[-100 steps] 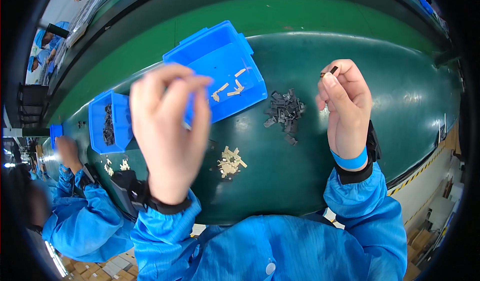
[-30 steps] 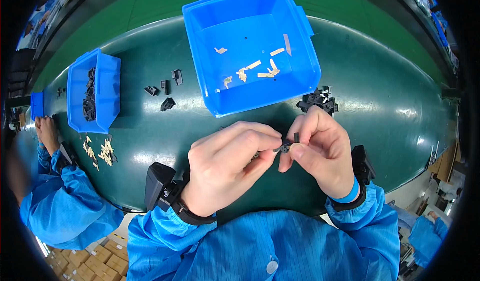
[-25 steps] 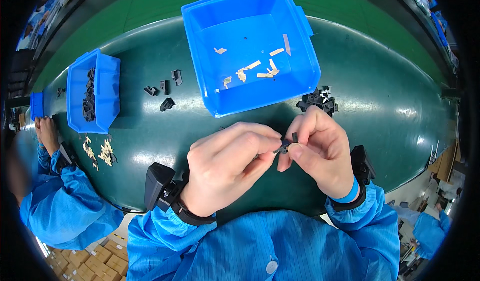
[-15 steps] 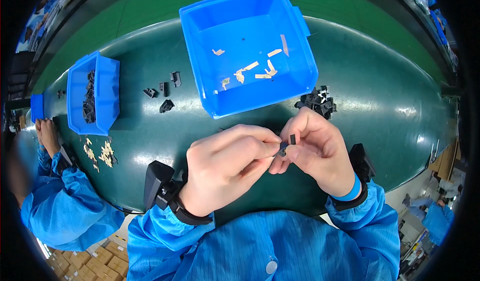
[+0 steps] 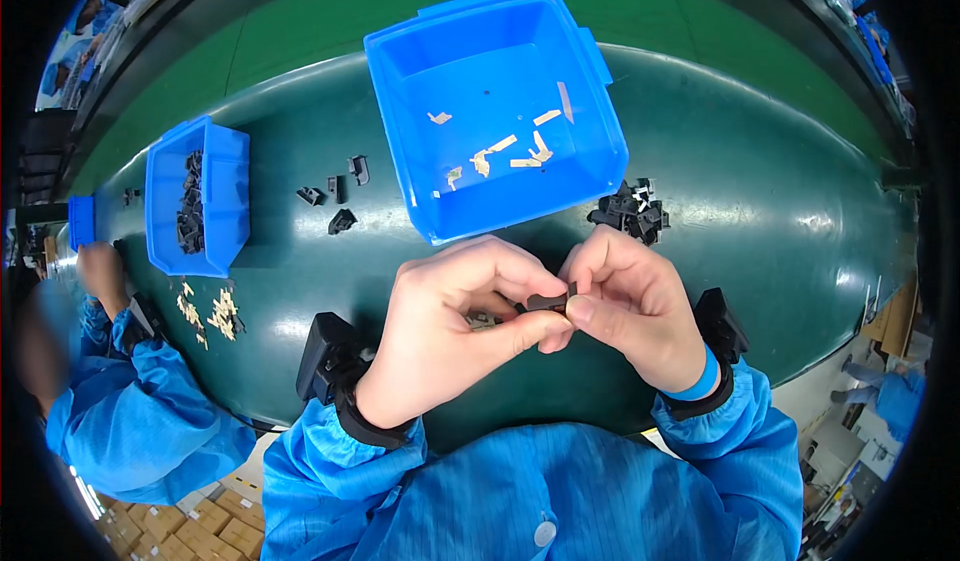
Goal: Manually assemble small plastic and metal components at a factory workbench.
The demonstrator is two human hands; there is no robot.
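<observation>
Between my two hands is a small black plastic part, gripped from both sides. My left hand pinches its left end between thumb and forefinger. The thumb and fingers of my right hand close on its right end. Fingertips hide much of the part. Partly showing behind the left fingers are some small pale pieces on the table. Just beyond my right hand lies a pile of black plastic parts. The large blue bin stands ahead of both hands, with several pale strips scattered on its bottom.
Several loose black parts lie on the green table left of the large bin. Farther left stands a smaller blue bin of black parts, near a heap of pale bits. A co-worker's hand is at far left.
My left hand has turned and opened its palm side more, now pinching the black part's left end. The part lies more level between my hands. The view has shifted slightly.
</observation>
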